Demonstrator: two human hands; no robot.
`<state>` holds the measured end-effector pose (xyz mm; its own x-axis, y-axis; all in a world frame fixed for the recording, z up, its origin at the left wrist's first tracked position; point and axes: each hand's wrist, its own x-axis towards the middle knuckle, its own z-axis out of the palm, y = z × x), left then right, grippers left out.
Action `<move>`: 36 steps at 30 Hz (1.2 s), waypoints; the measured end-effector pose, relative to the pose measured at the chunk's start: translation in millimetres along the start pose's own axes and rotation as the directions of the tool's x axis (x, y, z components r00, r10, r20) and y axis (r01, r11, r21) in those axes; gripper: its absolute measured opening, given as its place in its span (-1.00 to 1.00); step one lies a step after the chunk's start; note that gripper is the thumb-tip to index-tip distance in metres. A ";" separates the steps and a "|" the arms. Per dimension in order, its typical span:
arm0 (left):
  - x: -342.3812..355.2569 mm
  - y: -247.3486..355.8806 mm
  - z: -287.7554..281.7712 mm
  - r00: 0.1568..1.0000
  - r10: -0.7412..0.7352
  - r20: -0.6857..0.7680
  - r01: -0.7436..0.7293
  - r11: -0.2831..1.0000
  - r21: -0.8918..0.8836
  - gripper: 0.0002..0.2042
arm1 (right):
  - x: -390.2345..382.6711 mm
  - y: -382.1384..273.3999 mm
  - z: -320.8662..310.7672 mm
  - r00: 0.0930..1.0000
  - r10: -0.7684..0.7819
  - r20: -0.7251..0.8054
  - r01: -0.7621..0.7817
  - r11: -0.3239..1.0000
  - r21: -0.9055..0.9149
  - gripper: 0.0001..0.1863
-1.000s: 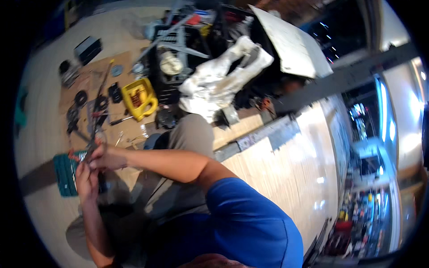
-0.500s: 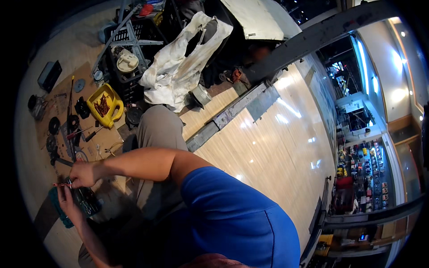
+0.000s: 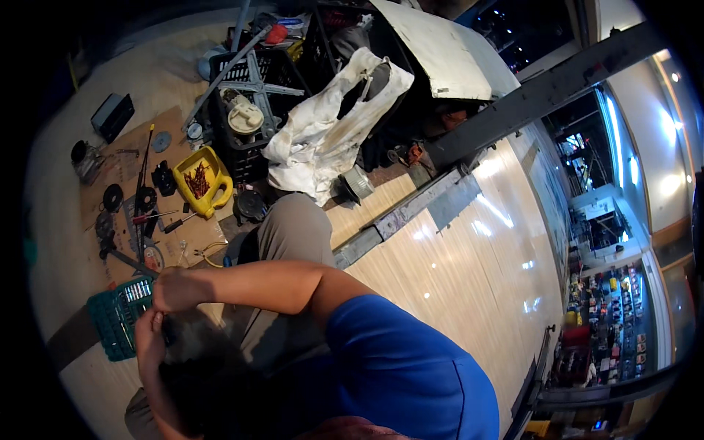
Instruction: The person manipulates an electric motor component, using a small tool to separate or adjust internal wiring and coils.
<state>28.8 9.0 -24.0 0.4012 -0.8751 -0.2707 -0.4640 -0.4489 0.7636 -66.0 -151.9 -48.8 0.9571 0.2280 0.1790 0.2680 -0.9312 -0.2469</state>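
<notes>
I am looking down over my blue-sleeved shoulder at a wooden floor strewn with tools. My right hand [image 3: 172, 287] and my left hand [image 3: 149, 334] are drawn close together, touching or nearly so, just beside the green socket case [image 3: 111, 317]. They pinch something small between them, but I cannot tell what it is, nor how tightly either hand is closed on it. Compared with a second ago, my hands have stayed together in much the same pose next to the case, while my head has swung, so the whole scene has slid across the view and the far shop aisle on the right now shows more. I judge that the work is still fine fiddling with a small part, not a reach for a new tool. Beyond the case lies a sheet of cardboard [image 3: 176, 242] holding round black parts, a red-handled screwdriver [image 3: 150, 217] and other hand tools. Further from the case, at the cardboard's far edge, stands a yellow jug [image 3: 209, 176] cut open, with reddish bits inside. Past that is a black crate [image 3: 253, 150] and a crumpled white cloth [image 3: 323, 136]. My bent knee in tan trousers [image 3: 290, 231] sits between the case and the cloth.
</notes>
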 end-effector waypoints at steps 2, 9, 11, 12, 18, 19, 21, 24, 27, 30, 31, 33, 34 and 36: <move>-0.2 -4.8 -1.9 0.996 -0.053 0.068 0.061 0.990 -0.127 -0.81 | -2.3 -2.4 -9.0 1.000 -0.003 0.024 0.003 1.000 0.006 -0.86; 9.2 -6.9 10.3 0.993 -0.025 0.116 0.059 0.952 -0.301 -0.82 | -18.0 7.6 -18.6 1.000 0.006 -0.030 -0.003 0.995 0.097 -0.87; 9.0 -5.6 7.7 0.995 -0.060 0.081 0.075 0.977 -0.200 -0.83 | -15.6 10.3 -29.1 1.000 0.007 -0.026 -0.004 0.993 0.120 -0.87; 8.8 -5.1 6.0 0.995 -0.092 0.032 0.095 0.990 -0.103 -0.83 | -13.7 11.2 -37.3 1.000 -0.006 0.019 0.005 0.997 0.076 -0.88; 11.7 -8.2 0.5 0.995 0.072 0.073 -0.080 0.991 0.111 -0.79 | 5.6 25.6 -5.7 0.977 0.046 0.208 -0.078 0.986 0.149 -0.90; 20.8 1.1 5.6 0.987 0.132 0.088 -0.141 0.983 0.116 -0.82 | -7.0 46.9 12.5 0.999 0.042 0.018 -0.045 0.935 0.353 -0.87; 13.8 9.5 -7.0 0.994 -0.029 0.108 0.043 0.991 -0.129 -0.84 | -5.9 36.7 -34.2 0.990 0.138 -0.042 -0.108 0.904 0.413 -0.79; 3.9 17.0 -21.5 0.990 -0.111 0.086 0.134 0.932 -0.336 -0.85 | -1.3 24.7 -54.6 0.972 0.210 -0.103 -0.144 0.885 0.443 -0.84; -6.7 10.1 -23.8 0.979 -0.198 0.039 0.188 0.828 -0.528 -0.84 | 4.8 15.6 -59.4 0.974 0.223 -0.030 -0.180 0.848 0.498 -0.86; -5.7 10.5 -21.0 0.982 -0.183 -0.034 0.140 0.847 -0.513 -0.83 | 4.5 9.9 -62.2 0.972 0.236 -0.020 -0.204 0.876 0.437 -0.87; -3.5 14.0 -18.6 0.976 -0.202 -0.085 0.138 0.867 -0.479 -0.82 | 3.3 11.6 -62.6 0.974 0.227 -0.001 -0.207 0.889 0.408 -0.86; -1.2 14.8 -15.7 0.965 -0.221 -0.138 0.139 0.885 -0.445 -0.80 | 3.4 10.4 -62.8 0.980 0.197 0.007 -0.185 0.912 0.367 -0.87; 1.9 12.4 -12.5 0.959 -0.226 -0.171 0.140 0.903 -0.406 -0.81 | 2.9 10.3 -63.6 0.985 0.171 0.017 -0.167 0.931 0.323 -0.87; 6.2 5.9 -6.7 0.951 -0.231 -0.207 0.143 0.918 -0.369 -0.81 | 3.2 8.6 -60.4 0.986 0.163 0.022 -0.162 0.939 0.303 -0.88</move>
<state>33.9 2.2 -17.3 0.6519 -0.6908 -0.3127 -0.0769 -0.4705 0.8790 -67.3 -176.3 7.2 0.9902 0.0794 0.1150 0.1300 -0.8253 -0.5496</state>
